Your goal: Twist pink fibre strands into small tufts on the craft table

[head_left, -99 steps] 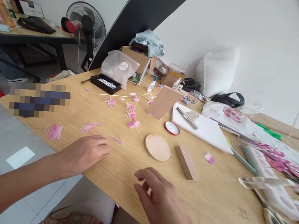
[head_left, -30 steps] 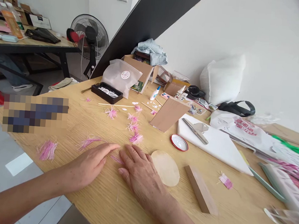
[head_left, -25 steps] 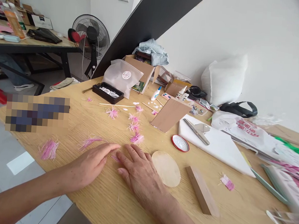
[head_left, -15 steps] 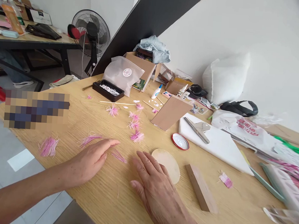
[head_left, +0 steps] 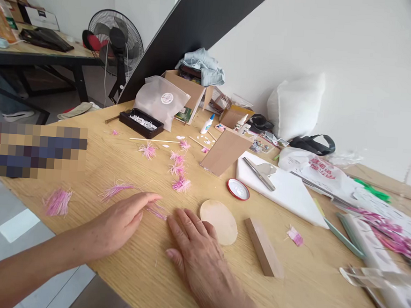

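Over the near part of the wooden table, my left hand (head_left: 119, 223) is cupped with its fingers stretched out, holding nothing I can see. It partly covers a thin wisp of pink strands (head_left: 158, 211). My right hand (head_left: 200, 257) lies palm down, fingers extended, beside the wisp and against the left side of a pale round disc (head_left: 220, 222). Loose pink strands (head_left: 115, 191) lie beyond my left hand, and a thicker pink bundle (head_left: 57, 202) is farther left. Several fluffy pink tassels (head_left: 182, 184) sit ahead of both hands.
A wooden block (head_left: 262, 248) and a red-rimmed lid (head_left: 238, 189) are to the right. Behind them stand a tilted brown board (head_left: 226, 152) and a white slab (head_left: 276, 189) bearing a metal clip. A black tray (head_left: 141, 123) of white pieces and a glue bottle (head_left: 208, 124) are farther back.
The view has turned slightly right. My right hand has slid left, away from the disc and nearer the pink wisp. My left hand has edged right over the wisp.
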A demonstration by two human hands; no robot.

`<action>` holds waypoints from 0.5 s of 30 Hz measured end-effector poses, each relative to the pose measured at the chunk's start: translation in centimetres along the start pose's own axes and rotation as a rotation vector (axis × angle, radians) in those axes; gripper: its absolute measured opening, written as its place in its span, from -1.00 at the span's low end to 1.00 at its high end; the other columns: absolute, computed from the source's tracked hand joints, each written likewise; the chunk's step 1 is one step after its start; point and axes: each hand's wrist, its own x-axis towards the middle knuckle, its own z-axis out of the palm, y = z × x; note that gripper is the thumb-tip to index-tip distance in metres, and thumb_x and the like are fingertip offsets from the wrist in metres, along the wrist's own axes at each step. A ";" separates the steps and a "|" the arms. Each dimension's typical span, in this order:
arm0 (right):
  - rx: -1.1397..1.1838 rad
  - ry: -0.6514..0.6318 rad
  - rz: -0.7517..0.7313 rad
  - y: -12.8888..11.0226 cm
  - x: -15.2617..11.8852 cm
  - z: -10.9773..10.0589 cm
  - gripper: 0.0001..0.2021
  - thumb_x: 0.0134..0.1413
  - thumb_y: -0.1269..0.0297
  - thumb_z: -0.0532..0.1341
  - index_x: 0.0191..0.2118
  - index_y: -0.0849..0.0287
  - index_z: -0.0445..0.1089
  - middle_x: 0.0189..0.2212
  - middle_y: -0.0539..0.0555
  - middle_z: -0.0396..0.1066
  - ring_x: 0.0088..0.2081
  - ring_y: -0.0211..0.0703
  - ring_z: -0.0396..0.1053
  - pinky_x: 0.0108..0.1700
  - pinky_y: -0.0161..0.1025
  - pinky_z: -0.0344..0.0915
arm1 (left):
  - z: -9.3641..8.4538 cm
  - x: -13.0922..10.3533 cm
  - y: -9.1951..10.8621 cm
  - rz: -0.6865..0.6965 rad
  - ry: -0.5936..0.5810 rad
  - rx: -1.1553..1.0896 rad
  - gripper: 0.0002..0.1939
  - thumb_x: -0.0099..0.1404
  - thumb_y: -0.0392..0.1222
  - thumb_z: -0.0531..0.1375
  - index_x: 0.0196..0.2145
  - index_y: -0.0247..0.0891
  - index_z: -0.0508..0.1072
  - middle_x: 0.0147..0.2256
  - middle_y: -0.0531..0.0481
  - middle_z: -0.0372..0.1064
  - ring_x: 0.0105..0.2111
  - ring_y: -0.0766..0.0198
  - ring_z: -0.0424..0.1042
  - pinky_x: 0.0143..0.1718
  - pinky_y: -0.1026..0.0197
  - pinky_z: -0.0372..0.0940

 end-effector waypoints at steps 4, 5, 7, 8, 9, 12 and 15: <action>-0.026 0.004 0.032 0.4 -0.1 -0.4 -0.61 0.11 0.31 0.09 0.08 0.21 0.19 0.10 0.21 0.19 0.13 0.09 0.08 0.03 0.08 0.16 | -0.3 0.1 -0.4 -0.008 0.039 -0.009 -0.58 0.21 -0.42 -0.13 -0.01 -0.20 0.23 -0.02 -0.03 0.34 0.00 0.22 0.29 0.01 0.10 0.22; -0.032 0.009 0.040 0.5 -0.1 -0.5 -0.61 0.11 0.32 0.09 0.08 0.22 0.19 0.10 0.22 0.19 0.13 0.10 0.07 0.02 0.08 0.17 | -0.4 0.2 -0.5 -0.004 0.047 0.000 -0.58 0.21 -0.43 -0.13 -0.01 -0.20 0.23 -0.02 -0.03 0.34 0.00 0.22 0.30 0.01 0.09 0.22; -0.036 0.016 0.051 0.7 0.1 -0.8 -0.60 0.10 0.34 0.10 0.08 0.22 0.19 0.11 0.23 0.17 0.14 0.10 0.07 0.01 0.09 0.18 | -0.4 0.4 -0.6 0.019 0.050 0.028 -0.56 0.21 -0.45 -0.14 0.00 -0.19 0.23 -0.02 -0.03 0.34 0.00 0.22 0.30 0.02 0.07 0.21; -0.036 0.016 0.055 0.8 0.2 -0.9 -0.60 0.10 0.34 0.10 0.08 0.21 0.19 0.12 0.23 0.16 0.14 0.10 0.07 0.01 0.09 0.17 | -0.4 0.5 -0.7 0.037 0.041 0.045 -0.54 0.21 -0.46 -0.15 0.01 -0.20 0.22 -0.01 -0.04 0.33 0.00 0.23 0.29 0.03 0.07 0.20; -0.035 0.012 0.055 0.8 0.3 -1.0 -0.60 0.09 0.34 0.10 0.08 0.21 0.19 0.12 0.23 0.16 0.14 0.10 0.06 0.01 0.09 0.17 | -0.2 0.6 -0.7 0.060 0.027 0.062 -0.52 0.21 -0.48 -0.15 0.04 -0.21 0.20 0.01 -0.04 0.32 0.01 0.23 0.28 0.04 0.07 0.19; -0.043 -0.006 0.043 1.0 0.5 -1.0 -0.61 0.11 0.33 0.09 0.07 0.23 0.21 0.13 0.25 0.14 0.16 0.11 0.03 0.03 0.10 0.15 | 0.2 0.9 -1.0 0.138 -0.032 0.103 -0.47 0.20 -0.49 -0.14 0.10 -0.19 0.14 0.08 -0.04 0.25 0.05 0.23 0.24 0.05 0.07 0.17; -0.054 0.005 0.013 1.2 0.2 -0.9 -0.61 0.11 0.31 0.09 0.07 0.22 0.21 0.12 0.25 0.15 0.16 0.13 0.02 0.02 0.11 0.15 | 0.6 1.1 -1.4 0.201 -0.069 0.126 -0.49 0.22 -0.44 -0.11 0.10 -0.14 0.16 0.08 -0.03 0.24 0.04 0.20 0.24 0.05 0.06 0.18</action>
